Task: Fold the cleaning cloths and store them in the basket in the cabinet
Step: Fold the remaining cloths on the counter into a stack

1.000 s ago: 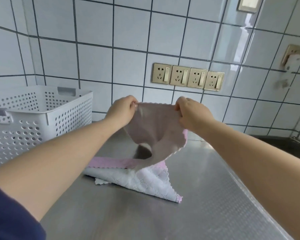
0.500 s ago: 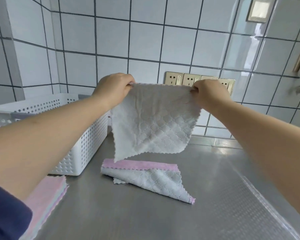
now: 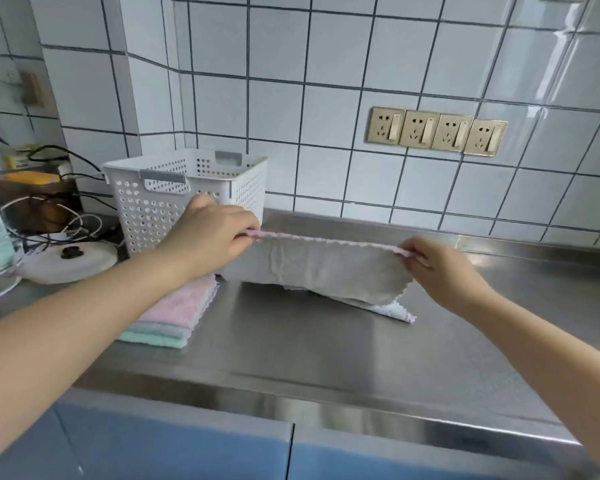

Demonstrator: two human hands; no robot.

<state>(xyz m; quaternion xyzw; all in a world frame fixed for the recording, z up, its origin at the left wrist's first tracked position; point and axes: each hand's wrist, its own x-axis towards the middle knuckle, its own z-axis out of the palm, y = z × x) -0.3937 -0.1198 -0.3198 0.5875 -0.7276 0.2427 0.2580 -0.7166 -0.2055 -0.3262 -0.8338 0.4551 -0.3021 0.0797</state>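
Above the counter (image 3: 291, 344), cloth (image 3: 319, 268) stretched taut, both edges pinched

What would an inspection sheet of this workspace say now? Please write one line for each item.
Surface: steel counter, bare in front, blue cabinet doors below.
Job's things: white-and-pink cloth held stretched above the counter; another cloth lies under it; folded stack of pink, grey and green cloths at the left; white perforated basket stands behind, on the counter.
Clutter: round white lid, dark container and bottles at far left.
Grippers: left hand and right hand each pinch a top corner of the cloth.
Cables: black and white cables tangled at far left.
Surroundings: white tiled wall, four gold sockets.
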